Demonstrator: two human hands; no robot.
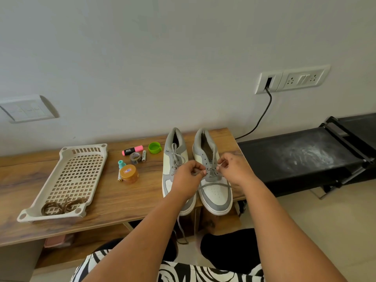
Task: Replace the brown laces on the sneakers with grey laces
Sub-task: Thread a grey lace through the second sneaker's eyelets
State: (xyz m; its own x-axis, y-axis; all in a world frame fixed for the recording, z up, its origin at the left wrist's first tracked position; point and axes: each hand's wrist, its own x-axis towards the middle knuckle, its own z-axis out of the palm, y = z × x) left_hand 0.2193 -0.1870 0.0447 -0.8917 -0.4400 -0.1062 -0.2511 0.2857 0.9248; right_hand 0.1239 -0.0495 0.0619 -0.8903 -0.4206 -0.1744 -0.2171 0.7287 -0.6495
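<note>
Two grey and white sneakers stand side by side on the wooden table, toes toward me. The left sneaker is laced with a grey lace tied in a bow. On the right sneaker a grey lace runs through the lowest eyelets and loops over the toe. My left hand pinches one stretch of this lace over the eyelets. My right hand pinches the other stretch just opposite. One lace end hangs down past the table's front edge. The brown laces lie coiled in the beige tray.
A beige perforated tray sits at the left of the wooden table. Between tray and shoes lie a pink highlighter, a tape roll, batteries, a teal bottle, a brown jar and a green cap. A black treadmill stands right.
</note>
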